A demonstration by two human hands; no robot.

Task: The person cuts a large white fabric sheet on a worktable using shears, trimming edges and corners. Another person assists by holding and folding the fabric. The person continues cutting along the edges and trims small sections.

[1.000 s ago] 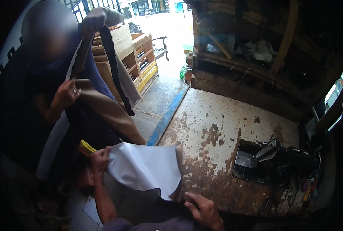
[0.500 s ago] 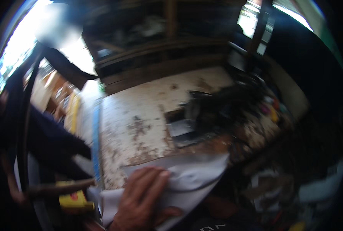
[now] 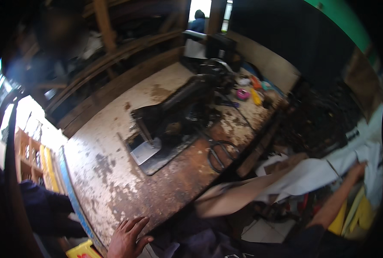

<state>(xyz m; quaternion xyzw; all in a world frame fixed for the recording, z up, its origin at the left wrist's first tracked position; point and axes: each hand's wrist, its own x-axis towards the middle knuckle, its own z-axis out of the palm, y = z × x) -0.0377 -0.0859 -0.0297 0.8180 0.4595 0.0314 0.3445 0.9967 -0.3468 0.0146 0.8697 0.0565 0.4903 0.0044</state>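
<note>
My left hand [image 3: 129, 236] lies at the near edge of the worn wooden table [image 3: 101, 176], fingers spread, holding nothing. Far out to the right, my right hand [image 3: 356, 173] is closed on a long white cloth [image 3: 310, 175]; its fingertips are partly hidden in the folds. A brown, motion-blurred piece [image 3: 226, 200] trails from the cloth toward the table's front edge; whether it is the cloth's other side I cannot tell. On the table stands a black sewing machine [image 3: 174, 103] with a shiny metal plate [image 3: 146, 152] under its needle end. Black-handled scissors [image 3: 219, 155] lie beside it.
A pink spool [image 3: 242, 94] and small coloured items lie behind the machine. Wooden shelving [image 3: 105, 79] borders the far side. Below right are yellow material [image 3: 358, 217] and scraps. A yellow package [image 3: 83, 250] sits at lower left, near a person's dark sleeve [image 3: 47, 202].
The white cloth has left the table front and is now at far right in my right hand. My left hand is off it, fingers spread. The view has swung to the right.
</note>
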